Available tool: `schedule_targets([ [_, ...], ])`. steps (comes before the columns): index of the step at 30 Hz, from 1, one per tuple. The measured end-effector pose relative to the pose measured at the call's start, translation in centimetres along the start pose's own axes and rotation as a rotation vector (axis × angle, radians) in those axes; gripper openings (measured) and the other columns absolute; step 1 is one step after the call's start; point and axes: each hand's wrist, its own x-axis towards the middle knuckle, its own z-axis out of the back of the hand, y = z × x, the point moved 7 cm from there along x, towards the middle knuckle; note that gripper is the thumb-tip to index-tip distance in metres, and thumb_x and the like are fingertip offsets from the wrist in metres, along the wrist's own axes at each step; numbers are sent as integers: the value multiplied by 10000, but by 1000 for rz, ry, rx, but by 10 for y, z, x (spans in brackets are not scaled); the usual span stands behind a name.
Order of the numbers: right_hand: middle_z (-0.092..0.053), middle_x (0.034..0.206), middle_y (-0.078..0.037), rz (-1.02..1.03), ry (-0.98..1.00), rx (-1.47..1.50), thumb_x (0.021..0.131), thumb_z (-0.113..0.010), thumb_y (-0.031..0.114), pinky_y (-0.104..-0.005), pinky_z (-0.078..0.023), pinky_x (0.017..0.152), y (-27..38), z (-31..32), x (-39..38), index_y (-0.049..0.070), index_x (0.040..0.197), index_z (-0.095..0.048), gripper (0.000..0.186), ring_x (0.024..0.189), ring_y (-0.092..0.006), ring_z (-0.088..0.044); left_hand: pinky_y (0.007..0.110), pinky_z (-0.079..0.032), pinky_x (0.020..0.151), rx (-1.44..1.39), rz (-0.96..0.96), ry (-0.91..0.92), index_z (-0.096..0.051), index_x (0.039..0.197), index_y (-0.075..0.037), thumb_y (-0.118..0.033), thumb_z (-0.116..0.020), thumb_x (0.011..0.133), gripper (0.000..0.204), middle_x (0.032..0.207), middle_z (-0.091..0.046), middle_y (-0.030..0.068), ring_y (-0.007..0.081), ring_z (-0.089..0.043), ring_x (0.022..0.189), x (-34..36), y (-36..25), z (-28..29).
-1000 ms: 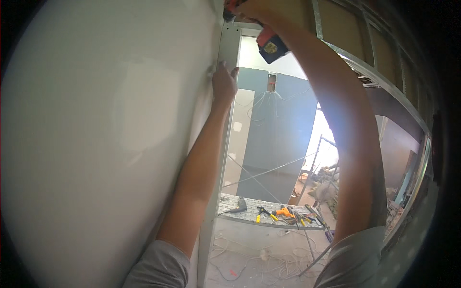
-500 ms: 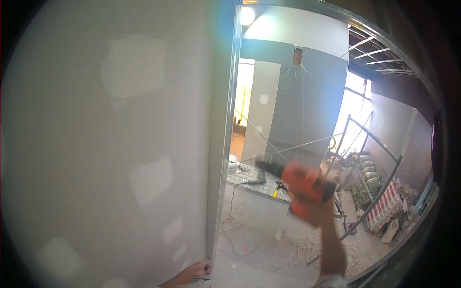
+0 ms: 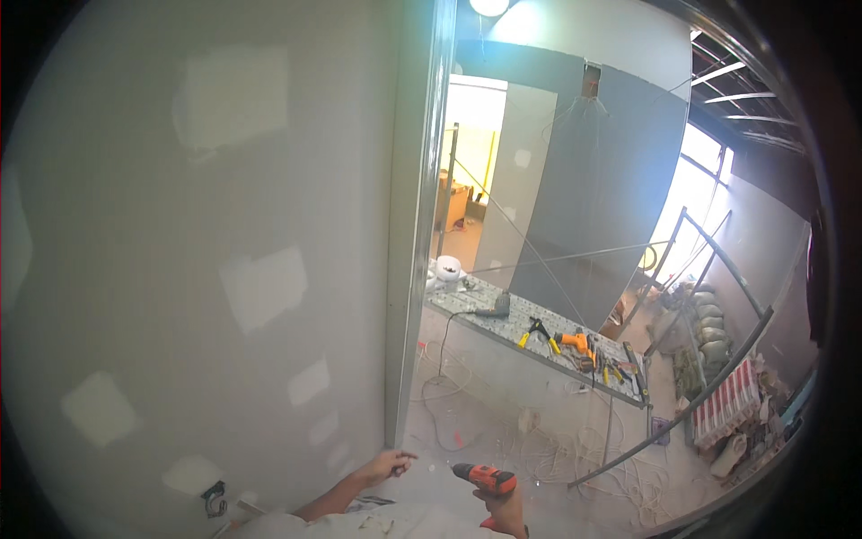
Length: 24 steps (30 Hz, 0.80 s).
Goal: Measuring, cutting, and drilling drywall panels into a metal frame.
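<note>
Drill [image 3: 485, 476] now lower than before

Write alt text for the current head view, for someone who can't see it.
A person's right hand grips a red drill at the bottom of the picture, the left hand close by. A grey wall with pale patches fills the left; beyond its edge, scattered tools lie on a platform, with stacked sacks farther right.
</note>
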Motion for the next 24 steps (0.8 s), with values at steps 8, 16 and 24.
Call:
schedule_targets([
  [8,-651,1307,-131,49,66,316,797,-648,-206,-313,-586,899,-19,-13,7,-23,1254,-598,495,1158,-205,-656,217,-416,656,58,-119,-24,-520,1234,-35,-149,-551,1038,228,929,-625,21,77,-525,739,28,-13,3],
  [16,-701,919,-33,-59,37,443,818,-772,-4,-266,-504,659,34,-28,5,48,1093,-706,288,759,-113,-609,213,-449,708,55,-134,-109,-600,1173,-24,-188,-599,1033,216,954,-645,15,64,-553,777,46,-32,14],
  [24,-655,748,12,121,24,73,779,-848,77,-280,-463,602,108,-36,12,37,1080,-756,317,639,-83,-520,178,-417,644,-237,-148,-45,-650,1114,-44,-133,-643,1004,142,940,-642,-14,50,-527,726,35,-73,14],
])
